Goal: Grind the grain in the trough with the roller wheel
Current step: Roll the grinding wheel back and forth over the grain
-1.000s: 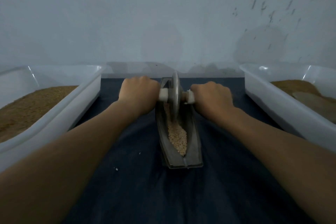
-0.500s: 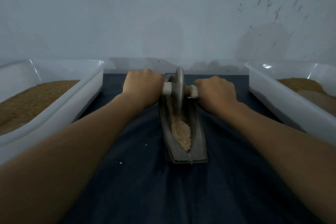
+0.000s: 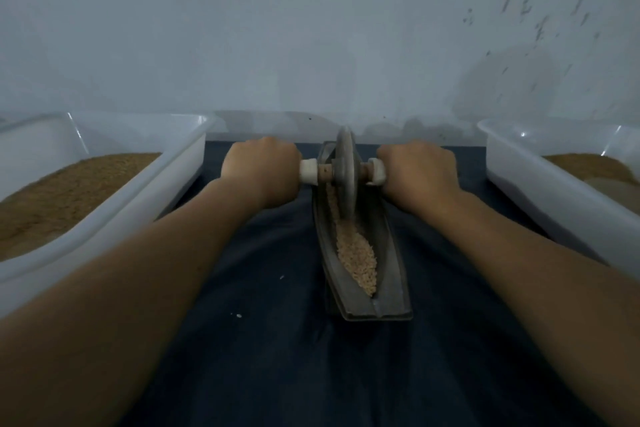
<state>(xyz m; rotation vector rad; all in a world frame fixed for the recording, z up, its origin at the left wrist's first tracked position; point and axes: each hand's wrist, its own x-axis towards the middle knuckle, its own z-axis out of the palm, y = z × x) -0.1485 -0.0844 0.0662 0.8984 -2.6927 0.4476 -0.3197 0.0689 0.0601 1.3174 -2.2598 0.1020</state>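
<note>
Gripping the pale axle ends, our left hand (image 3: 261, 170) and right hand (image 3: 419, 173) curl tight either side of one flat metal wheel (image 3: 346, 170), upright in the far half of one long, boat-shaped trough (image 3: 393, 253). Coarse beige grain (image 3: 356, 253) heaps in its near half. A left tub (image 3: 138, 204) and a right tub (image 3: 536, 191), both white plastic, flank the dark cloth (image 3: 277, 340).

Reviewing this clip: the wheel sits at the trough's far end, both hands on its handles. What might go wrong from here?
1. The grain is heaped toward the near end of the trough; a hard pull of the roller wheel may push some onto the cloth, where stray grains lie.
2. The left hand and right hand grip close beside the wheel, so knuckles could catch the trough rim.
</note>
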